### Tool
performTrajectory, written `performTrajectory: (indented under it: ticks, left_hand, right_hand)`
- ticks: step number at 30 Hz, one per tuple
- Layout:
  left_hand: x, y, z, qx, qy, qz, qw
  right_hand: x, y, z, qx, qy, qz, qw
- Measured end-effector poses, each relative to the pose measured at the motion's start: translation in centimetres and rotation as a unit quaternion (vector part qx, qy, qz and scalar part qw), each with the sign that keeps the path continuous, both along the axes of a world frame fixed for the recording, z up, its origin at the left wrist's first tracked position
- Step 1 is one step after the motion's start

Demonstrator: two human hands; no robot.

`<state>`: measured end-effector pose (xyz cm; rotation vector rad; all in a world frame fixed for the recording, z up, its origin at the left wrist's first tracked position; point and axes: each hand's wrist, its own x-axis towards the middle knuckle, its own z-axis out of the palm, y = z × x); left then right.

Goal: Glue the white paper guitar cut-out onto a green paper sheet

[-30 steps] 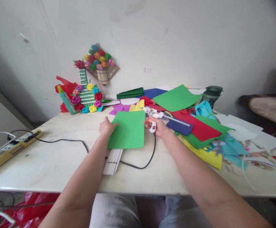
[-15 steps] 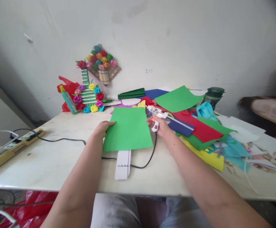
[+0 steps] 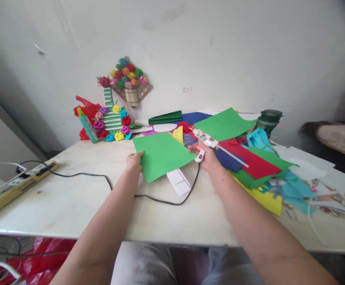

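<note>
A green paper sheet (image 3: 164, 156) is gripped along its left edge by my left hand (image 3: 135, 162), thumb on top. My right hand (image 3: 207, 157) is closed around a white hot glue gun (image 3: 203, 143) with a glue stick jutting from its back. The gun's nozzle points up and to the left, close to the sheet's right side. From under the sheet pokes a white cut-out strip (image 3: 178, 182) with a purple line on it; the rest of it is covered. A black cord (image 3: 172, 203) runs from the gun's handle across the table.
Coloured sheets, such as a red one (image 3: 251, 160), and scraps pile up on the right. A dark green tumbler (image 3: 267, 122) stands behind them. At back left are a glue bottle (image 3: 88, 127) and a flower-trimmed paper guitar (image 3: 112, 120). A power strip (image 3: 20, 186) lies at the left edge.
The green sheet and the white strip under it have turned counter-clockwise, the strip's end swinging right and away from me. My right hand has shifted slightly right with the glue gun.
</note>
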<state>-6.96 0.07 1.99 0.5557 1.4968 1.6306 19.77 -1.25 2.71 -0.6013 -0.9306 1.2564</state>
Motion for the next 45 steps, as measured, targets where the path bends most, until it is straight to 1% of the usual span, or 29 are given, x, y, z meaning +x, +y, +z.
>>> performTrajectory:
  ticks: [2, 5, 8, 10, 12, 14, 16, 18, 19, 20, 21, 22, 24, 25, 27, 29, 30, 31, 33, 34, 35, 37, 41, 43, 45]
  left_hand:
    - [0.4, 0.0, -0.1, 0.003, 0.009, 0.013, 1.000]
    - [0.6, 0.0, -0.2, 0.012, 0.036, 0.047, 0.998]
    - [0.6, 0.0, -0.4, 0.006, 0.075, 0.083, 0.994]
    - [0.8, 0.0, -0.6, -0.002, 0.093, 0.093, 0.991]
    - [1.3, -0.1, -0.6, -0.012, 0.103, 0.089, 0.991]
    - [2.0, -0.4, -0.6, -0.022, 0.100, 0.066, 0.993]
    - [2.8, -0.9, -0.3, -0.025, 0.075, 0.010, 0.997]
    - [3.1, -1.5, 0.2, -0.035, 0.045, -0.088, 0.995]
    - [3.1, -1.9, 0.6, -0.050, 0.048, -0.152, 0.986]
    - [2.9, -2.2, 0.9, -0.074, 0.072, -0.219, 0.970]
    - [2.6, -2.5, 1.3, -0.107, 0.119, -0.270, 0.950]
    - [2.2, -2.7, 1.7, -0.136, 0.191, -0.284, 0.930]
    - [1.2, -2.9, 2.5, -0.149, 0.350, -0.295, 0.877]
    - [0.7, -3.0, 2.8, -0.146, 0.411, -0.293, 0.851]
    - [0.1, -3.1, 3.3, -0.105, 0.531, -0.237, 0.807]
    - [0.0, -3.3, 3.4, -0.015, 0.610, -0.188, 0.770]
    - [0.1, -3.3, 3.2, 0.045, 0.631, -0.192, 0.750]
    - [0.3, -3.4, 3.0, 0.105, 0.641, -0.215, 0.729]
    - [1.0, -3.5, 2.5, 0.199, 0.645, -0.297, 0.675]
    - [1.4, -3.5, 2.2, 0.219, 0.646, -0.335, 0.650]
    - [1.8, -3.5, 2.0, 0.224, 0.648, -0.365, 0.629]
    - [2.6, -3.5, 1.6, 0.216, 0.655, -0.403, 0.601]
    - [3.6, -3.6, 1.2, 0.197, 0.677, -0.441, 0.555]
    - [3.8, -3.6, 0.9, 0.190, 0.688, -0.438, 0.546]
    - [3.9, -3.6, 0.4, 0.187, 0.697, -0.421, 0.550]
  right_hand:
    - [0.6, -0.1, 0.2, -0.014, -0.007, 0.003, 1.000]
    - [1.5, -0.3, 0.5, -0.060, -0.034, 0.035, 0.997]
    - [2.4, -0.5, 0.8, -0.071, -0.055, 0.034, 0.995]
    - [2.7, -0.6, 0.9, -0.079, -0.056, 0.028, 0.995]
    - [2.8, -0.6, 1.1, -0.097, -0.050, 0.031, 0.994]
    - [2.6, -0.7, 1.2, -0.115, -0.043, 0.039, 0.992]
    - [2.3, -0.7, 1.3, -0.131, -0.039, 0.047, 0.990]
    - [1.9, -0.8, 1.3, -0.146, -0.042, 0.055, 0.987]
    - [1.7, -0.8, 1.3, -0.154, -0.047, 0.062, 0.985]
    - [1.6, -0.8, 1.2, -0.161, -0.053, 0.068, 0.983]
    - [1.5, -0.8, 1.1, -0.166, -0.060, 0.074, 0.982]
    - [1.5, -0.7, 1.1, -0.171, -0.067, 0.077, 0.980]
    - [1.4, -0.7, 0.9, -0.182, -0.077, 0.078, 0.977]
    - [1.5, -0.6, 0.8, -0.186, -0.081, 0.076, 0.976]
    - [1.5, -0.5, 0.7, -0.189, -0.083, 0.076, 0.975]
    - [1.5, -0.5, 0.7, -0.187, -0.084, 0.077, 0.976]
    - [1.4, -0.5, 0.6, -0.186, -0.084, 0.078, 0.976]
    - [1.4, -0.5, 0.6, -0.184, -0.084, 0.077, 0.976]
    - [1.3, -0.5, 0.6, -0.183, -0.085, 0.075, 0.976]
    - [1.3, -0.4, 0.6, -0.183, -0.084, 0.074, 0.977]
    - [1.2, -0.4, 0.6, -0.182, -0.083, 0.072, 0.977]
    - [1.2, -0.4, 0.5, -0.180, -0.076, 0.070, 0.978]
    - [1.3, -0.3, 0.6, -0.183, -0.054, 0.060, 0.980]
    - [1.4, -0.4, 0.6, -0.183, -0.047, 0.057, 0.980]
    - [1.4, -0.4, 0.7, -0.183, -0.042, 0.057, 0.981]
